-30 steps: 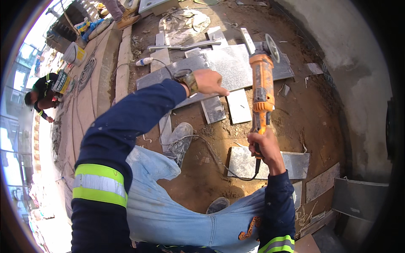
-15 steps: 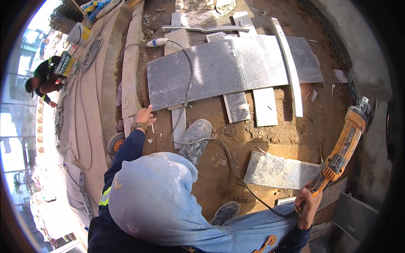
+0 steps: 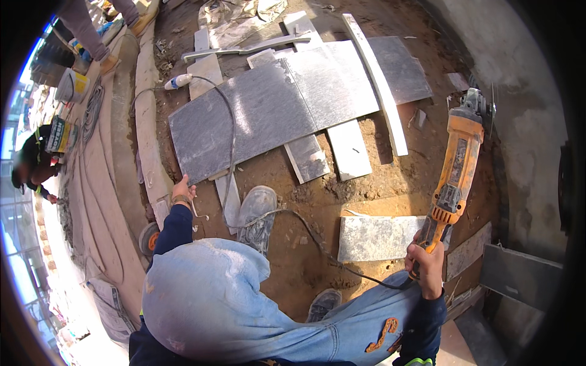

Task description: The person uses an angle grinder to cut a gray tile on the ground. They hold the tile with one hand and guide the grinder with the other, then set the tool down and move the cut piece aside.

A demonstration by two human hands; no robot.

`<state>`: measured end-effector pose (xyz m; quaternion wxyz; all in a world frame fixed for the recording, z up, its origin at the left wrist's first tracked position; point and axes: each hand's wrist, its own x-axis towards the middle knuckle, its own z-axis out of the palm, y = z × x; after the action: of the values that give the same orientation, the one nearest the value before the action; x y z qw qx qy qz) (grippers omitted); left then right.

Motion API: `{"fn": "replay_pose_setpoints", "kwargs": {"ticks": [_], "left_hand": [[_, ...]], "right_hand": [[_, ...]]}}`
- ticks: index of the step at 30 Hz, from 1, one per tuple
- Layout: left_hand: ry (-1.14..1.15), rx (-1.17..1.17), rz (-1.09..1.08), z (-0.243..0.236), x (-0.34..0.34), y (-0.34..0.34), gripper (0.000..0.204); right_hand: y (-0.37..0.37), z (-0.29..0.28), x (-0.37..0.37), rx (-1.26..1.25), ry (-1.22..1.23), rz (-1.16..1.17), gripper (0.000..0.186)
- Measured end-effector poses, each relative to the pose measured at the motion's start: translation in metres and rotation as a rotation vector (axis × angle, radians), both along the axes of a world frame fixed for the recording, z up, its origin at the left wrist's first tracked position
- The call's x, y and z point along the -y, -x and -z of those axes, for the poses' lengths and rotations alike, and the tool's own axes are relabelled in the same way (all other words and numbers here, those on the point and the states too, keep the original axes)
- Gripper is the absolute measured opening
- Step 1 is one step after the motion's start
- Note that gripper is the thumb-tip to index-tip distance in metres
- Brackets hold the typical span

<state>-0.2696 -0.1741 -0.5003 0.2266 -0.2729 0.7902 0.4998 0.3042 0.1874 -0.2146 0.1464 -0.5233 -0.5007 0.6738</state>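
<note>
My right hand point(image 3: 425, 262) is closed around the rear handle of an orange angle grinder point(image 3: 459, 158). The grinder is raised beside the concrete wall, its head pointing away from me; I cannot tell whether the disc turns. Its dark cord point(image 3: 317, 235) runs from the handle across the ground. With its fingers at the near left corner of a large grey stone slab point(image 3: 238, 125), my left hand point(image 3: 183, 190) grips the edge. The slab lies flat on pale stone strips, and a plug connector point(image 3: 178, 82) with its cable rests by its far left side.
A long white strip point(image 3: 377, 85) lies across the slabs. A smaller stone piece point(image 3: 378, 238) is on the soil before me. The concrete wall point(image 3: 525, 122) rises at right. A co-worker point(image 3: 33, 158) crouches at left near a bucket point(image 3: 72, 85); another person's legs point(image 3: 91, 33) stand beyond.
My right hand has brought the grinder more upright, its head turning away from the wall. The view has shifted, and another person's legs have appeared at top left. My left hand stays at the slab's corner.
</note>
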Motion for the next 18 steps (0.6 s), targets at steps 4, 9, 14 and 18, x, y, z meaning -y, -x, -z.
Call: {"fn": "replay_pose_setpoints", "kwargs": {"ticks": [4,9,14,18], "left_hand": [[0.235,-0.077,0.082,0.017,0.001,-0.003,0.051],[0.412,-0.217,0.144,0.045,0.007,0.014,0.065],[0.443,-0.195,0.167,0.060,-0.002,0.004,0.071],[0.501,-0.309,0.382,0.065,0.045,0.034,0.078]], "right_hand": [[0.012,0.006,-0.002,0.025,0.009,-0.050,0.027],[0.015,0.011,-0.002,0.032,0.020,-0.084,0.027],[0.016,0.007,0.000,0.069,0.023,-0.084,0.029],[0.017,0.008,-0.003,0.027,0.034,-0.114,0.031]]}}
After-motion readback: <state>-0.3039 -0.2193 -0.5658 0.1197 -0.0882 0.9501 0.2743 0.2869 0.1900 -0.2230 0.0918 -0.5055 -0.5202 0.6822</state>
